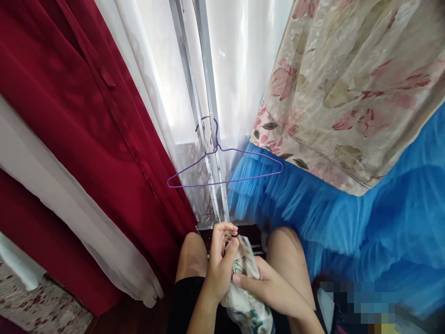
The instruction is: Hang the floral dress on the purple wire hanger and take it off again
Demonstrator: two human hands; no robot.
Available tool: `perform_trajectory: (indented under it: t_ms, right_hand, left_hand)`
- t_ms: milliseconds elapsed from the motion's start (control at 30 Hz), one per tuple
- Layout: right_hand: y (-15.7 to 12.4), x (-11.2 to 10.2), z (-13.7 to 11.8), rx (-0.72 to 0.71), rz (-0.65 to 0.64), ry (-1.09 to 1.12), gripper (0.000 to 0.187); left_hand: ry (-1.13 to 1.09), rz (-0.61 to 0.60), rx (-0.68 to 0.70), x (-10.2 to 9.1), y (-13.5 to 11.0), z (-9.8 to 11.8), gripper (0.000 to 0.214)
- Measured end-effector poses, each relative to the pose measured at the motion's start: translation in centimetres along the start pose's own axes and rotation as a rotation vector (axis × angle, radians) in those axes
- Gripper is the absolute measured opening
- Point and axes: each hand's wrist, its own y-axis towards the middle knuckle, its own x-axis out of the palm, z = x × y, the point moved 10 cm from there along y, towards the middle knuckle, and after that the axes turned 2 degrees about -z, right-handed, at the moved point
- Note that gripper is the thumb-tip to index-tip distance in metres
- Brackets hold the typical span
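Item one: a pale cloth with a green and blue-grey printed pattern (pixel 248 313), soft and bunched, was in my two hands, low before me, between my bare knees and partly over my lap.

Item two: my left hand (pixel 219 264), at the cloth's upper end. Its fingers were curled and narrow, tips near the thumb, pinching the gathered edge beside a small dark loop or cord (pixel 235 235); which of the two it was, I could not tell.

Item three: my right hand (pixel 269 285), lower along the same cloth. Its fingers were closed on the fabric, thumb laid across the front.

Item four: one thin purple clothes hanger (pixel 218 147), triangular, bare of any garment, apart from my hands and farther forward. Its curved hook and body crossed a pair of pale grey metal uprights (pixel 206 55).

Item five: white sheer curtain fabric (pixel 246 60), behind the uprights.

Item six: long deep-red drapery (pixel 100 134), slanting down my left side, with a greyish-white length of fabric (pixel 79 227) lying along it.

Item seven: a cream garment printed with pink flowers (pixel 337 93), hanging at upper right over layered bright-blue tulle (pixel 347 236).

Item eight: black shorts (pixel 186 304), worn by me.
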Motion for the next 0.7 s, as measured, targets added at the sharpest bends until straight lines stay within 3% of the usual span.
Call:
perform_trajectory:
  t_ms: [100,167,267,367,433,500,600,700]
  right_hand:
    - [-0.7,-0.8,-1.6,0.029,0.027,0.100,0.039]
    - [-1.5,-2.0,-2.5,0.039,0.058,0.119,0.037]
    - [-2.7,-3.7,-4.0,0.050,0.060,0.067,0.035]
    - [-3.1,-5.2,-6.3,0.043,0.089,-0.066,0.031]
    - [-2.4,-5.9,-8.1,0.054,0.083,-0.215,0.028]
    - [-1.0,-6.5,-10.3,0.027,0.063,-0.412,0.026]
    - [2.7,-7.9,-14.2,-0.124,0.061,-0.725,0.028]
    - [7.3,-10.3,-17.0,-0.289,0.143,-0.950,0.030]
  left_hand:
    - [-0.034,-0.322,-0.129,1.6,-2.8,-2.7,0.047]
    - [0.084,-0.525,-0.218,2.0,-5.4,-4.9,0.046]
    - [0.391,-0.662,-0.230,0.2,-7.5,-7.8,0.031]
    - [0.665,-0.630,-0.147,-3.5,-6.3,-9.2,0.022]
    - [0.788,-0.579,-0.074,-6.3,-4.5,-8.7,0.020]
    - [0.867,-0.515,0.014,-9.1,-2.4,-7.0,0.022]
    - [0.977,-0.424,0.133,-12.6,0.8,-3.4,0.024]
    - [1.103,-0.320,0.191,-15.8,4.4,-0.4,0.027]
